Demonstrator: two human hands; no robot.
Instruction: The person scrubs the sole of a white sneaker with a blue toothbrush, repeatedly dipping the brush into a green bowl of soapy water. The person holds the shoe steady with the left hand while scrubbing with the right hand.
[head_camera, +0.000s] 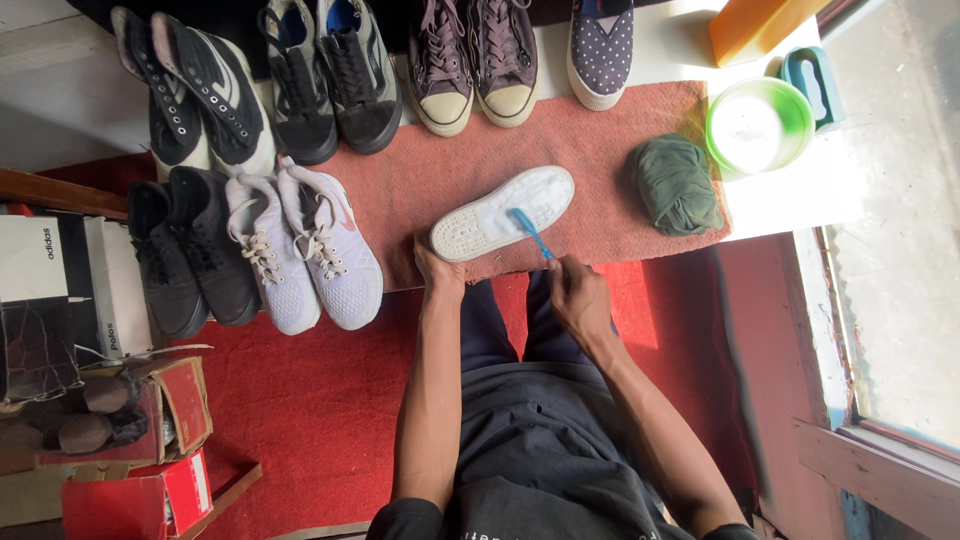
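A red carpeted floor runs under a rust-coloured towel (560, 150) spread across a white surface, lit by a window on the right. In the middle of the towel lies a white shoe (502, 213), sole up, its toe pointing far and right. The left hand (437, 272) is closed on the shoe's near heel end, fingers wrapped under the edge. The right hand (575, 290) is pinched narrow around the handle of a blue toothbrush (530, 231), whose head rests on the sole near its middle. Right of the shoe sits a crumpled green cloth (675, 183), and beyond it a green bowl (760, 125) of pale liquid. Pairs of sneakers line the far edge, and a white pair (300, 250) and a black pair (185, 250) stand to the left, near cardboard shoe boxes (130, 470).
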